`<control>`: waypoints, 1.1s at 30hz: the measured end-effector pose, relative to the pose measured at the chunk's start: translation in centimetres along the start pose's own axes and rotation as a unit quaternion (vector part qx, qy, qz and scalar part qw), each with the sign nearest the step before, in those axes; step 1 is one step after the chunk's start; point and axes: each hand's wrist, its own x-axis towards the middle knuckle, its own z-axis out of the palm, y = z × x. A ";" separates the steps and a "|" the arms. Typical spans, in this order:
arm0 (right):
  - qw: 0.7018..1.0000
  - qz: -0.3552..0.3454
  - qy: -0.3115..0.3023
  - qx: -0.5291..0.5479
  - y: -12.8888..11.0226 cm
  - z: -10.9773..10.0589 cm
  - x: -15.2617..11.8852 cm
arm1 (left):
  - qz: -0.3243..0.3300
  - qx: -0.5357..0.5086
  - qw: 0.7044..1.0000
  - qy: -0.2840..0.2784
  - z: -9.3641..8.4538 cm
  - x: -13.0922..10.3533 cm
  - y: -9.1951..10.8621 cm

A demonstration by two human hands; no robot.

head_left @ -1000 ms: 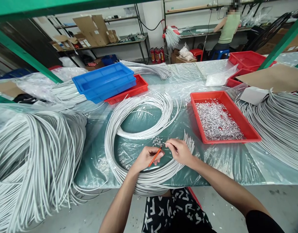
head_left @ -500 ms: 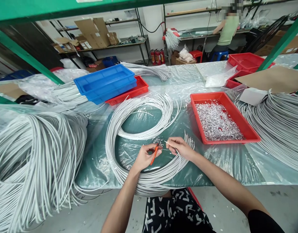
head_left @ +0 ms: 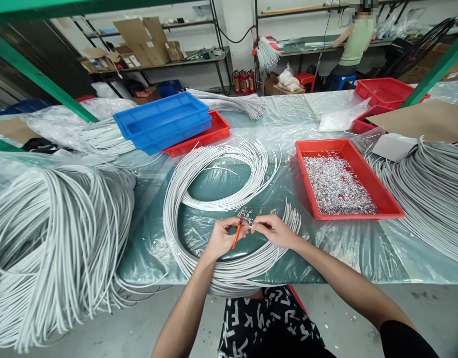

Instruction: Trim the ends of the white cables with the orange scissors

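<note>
My left hand [head_left: 224, 237] is closed round an orange-handled tool [head_left: 237, 232]. Its fingertips meet those of my right hand [head_left: 271, 229], which pinches the end of a white cable; the tiny piece between them is too small to make out. Below and around both hands lies a large coil of white cables [head_left: 232, 273], its cut ends [head_left: 291, 217] fanned out just right of my right hand. Small loose metal pieces [head_left: 246, 214] lie on the table right behind the fingertips. A second loop of white cables [head_left: 251, 186] curves behind the hands.
A red tray [head_left: 391, 211] of small metal pieces stands at the right. Blue trays [head_left: 162, 119] rest on a red tray [head_left: 221, 130] behind. Cable heaps lie far left [head_left: 65, 233] and right [head_left: 430, 194]. A person [head_left: 357, 40] sits at the back bench.
My right hand has moved slightly left and its fingertips now meet those of my left hand. The gap between the hands has closed. The view has shifted slightly.
</note>
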 end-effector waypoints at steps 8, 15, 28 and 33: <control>0.997 -0.007 -0.047 0.065 -0.7 0.2 -0.2 | -0.053 -0.104 0.992 -0.055 -0.2 -0.1 0.4; 0.995 -0.016 -0.041 0.090 -0.7 0.4 -0.2 | -0.060 -0.118 0.989 -0.063 -0.2 0.0 0.7; 0.996 -0.061 0.049 -0.035 -1.3 0.6 -0.4 | -0.044 -0.068 0.997 0.007 0.3 0.4 0.8; 0.992 -0.075 0.069 -0.078 -0.9 0.8 -0.4 | -0.026 -0.063 0.996 0.057 0.2 0.4 0.7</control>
